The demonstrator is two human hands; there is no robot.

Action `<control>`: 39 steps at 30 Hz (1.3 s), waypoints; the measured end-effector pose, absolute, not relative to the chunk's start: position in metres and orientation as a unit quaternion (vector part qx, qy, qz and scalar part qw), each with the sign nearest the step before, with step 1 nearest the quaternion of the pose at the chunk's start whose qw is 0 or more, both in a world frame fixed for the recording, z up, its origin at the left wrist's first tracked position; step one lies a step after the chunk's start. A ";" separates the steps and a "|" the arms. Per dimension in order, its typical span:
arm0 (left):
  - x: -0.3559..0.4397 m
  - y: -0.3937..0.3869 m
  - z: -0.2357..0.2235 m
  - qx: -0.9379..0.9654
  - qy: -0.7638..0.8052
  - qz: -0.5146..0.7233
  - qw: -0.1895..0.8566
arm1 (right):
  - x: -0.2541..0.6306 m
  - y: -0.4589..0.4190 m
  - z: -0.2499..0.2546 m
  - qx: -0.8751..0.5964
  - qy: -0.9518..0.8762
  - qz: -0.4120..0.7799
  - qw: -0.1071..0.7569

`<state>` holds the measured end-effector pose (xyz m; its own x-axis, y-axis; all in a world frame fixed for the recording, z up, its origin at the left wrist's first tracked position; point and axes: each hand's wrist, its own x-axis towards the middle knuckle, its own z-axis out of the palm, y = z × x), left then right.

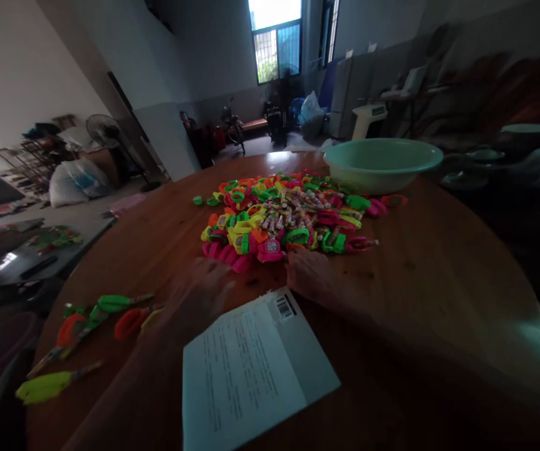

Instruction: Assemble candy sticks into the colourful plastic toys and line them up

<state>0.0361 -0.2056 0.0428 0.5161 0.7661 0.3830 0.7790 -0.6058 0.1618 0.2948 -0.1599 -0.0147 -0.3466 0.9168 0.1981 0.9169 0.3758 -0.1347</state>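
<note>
- Dim workshop room around me, with a barred window (275,50) bright at the far end, a standing fan (102,131) off to the left, and bags and clutter along the walls.
- I look down on a round wooden table (439,282) that fills most of the view.
- Heaped at the table's middle is a pile of small plastic toys (289,219) in neon pink, green, orange and yellow; the single pieces are too small for me to tell apart.
- A pale green basin (383,163) stands just beyond the pile on its right, near the far edge.
- My left hand (199,294) lies low over the wood at the near left corner of the pile, fingers reaching toward the pink pieces; it is blurred, so I cannot tell whether its grip is spread or pinching.
- My right hand (310,275) rests at the near edge of the pile, fingertips at the pink and green pieces; I cannot tell whether its grip is spread or pressed together.
- A printed sheet with a barcode (251,369) lies flat between my forearms, its far corner just beside the right hand.
- Left of the sheet lie several finished-looking toys (105,313), green and orange, and one yellow-green piece (44,387) sits nearest the table's edge.
</note>
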 end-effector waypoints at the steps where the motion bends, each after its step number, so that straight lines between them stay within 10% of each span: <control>1: 0.053 -0.201 0.041 -0.872 -0.448 -0.196 0.034 | 0.296 -0.161 -0.014 -0.555 -0.824 0.002 0.117; 13: 0.104 -0.154 0.010 -0.878 -0.426 -0.158 0.151 | 0.323 -0.189 -0.017 -0.561 -0.817 0.008 0.133; 26: 0.081 -0.204 0.018 -0.565 -0.534 -0.429 -0.461 | 0.326 -0.188 -0.024 -0.553 -0.820 0.019 0.147; 39: 0.057 -0.200 0.025 -0.804 -0.508 -0.171 -0.260 | 0.328 -0.182 -0.031 -0.556 -0.819 0.018 0.142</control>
<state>0.0572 -0.2002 0.0253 0.4262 0.9046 0.0108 0.7271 -0.3496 0.5908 0.3279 -0.1822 -0.0313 -0.3414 0.9155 0.2128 0.9053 0.3812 -0.1873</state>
